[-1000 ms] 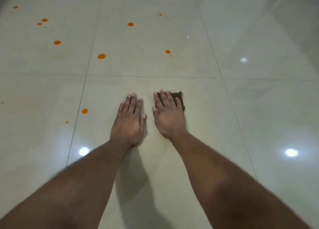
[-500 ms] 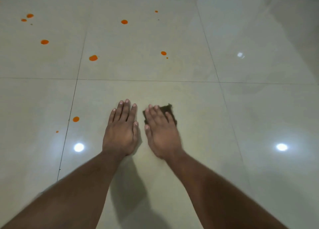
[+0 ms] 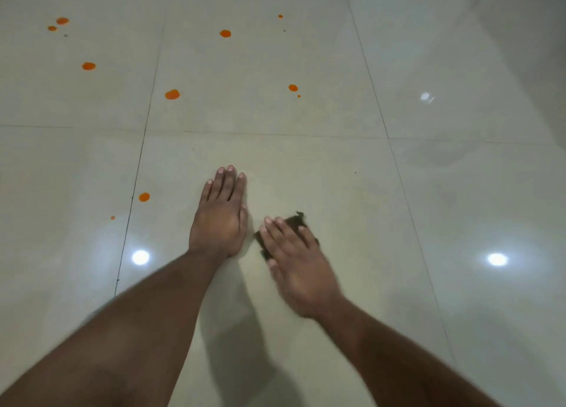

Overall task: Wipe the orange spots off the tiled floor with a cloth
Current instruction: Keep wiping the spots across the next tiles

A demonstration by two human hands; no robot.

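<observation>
My right hand (image 3: 298, 262) lies flat with straight fingers on a small dark brown cloth (image 3: 295, 221), pressing it to the pale tiled floor (image 3: 337, 192); only the cloth's far edge and left corner show. My left hand (image 3: 221, 216) rests flat on the floor just left of it, fingers straight and together. Several orange spots dot the tiles ahead and to the left: the nearest orange spot (image 3: 144, 197) sits left of my left hand, a larger spot (image 3: 172, 94) and another spot (image 3: 293, 88) lie on the tile beyond.
Dark grout lines (image 3: 134, 192) divide the glossy tiles. Bright ceiling-light reflections (image 3: 496, 259) shine on the floor at right and at left (image 3: 140, 257). More orange spots (image 3: 88, 66) lie far left.
My right hand has slid the cloth toward me and slightly right across the tile. My left hand has stayed flat on the floor. The view has shifted a little.
</observation>
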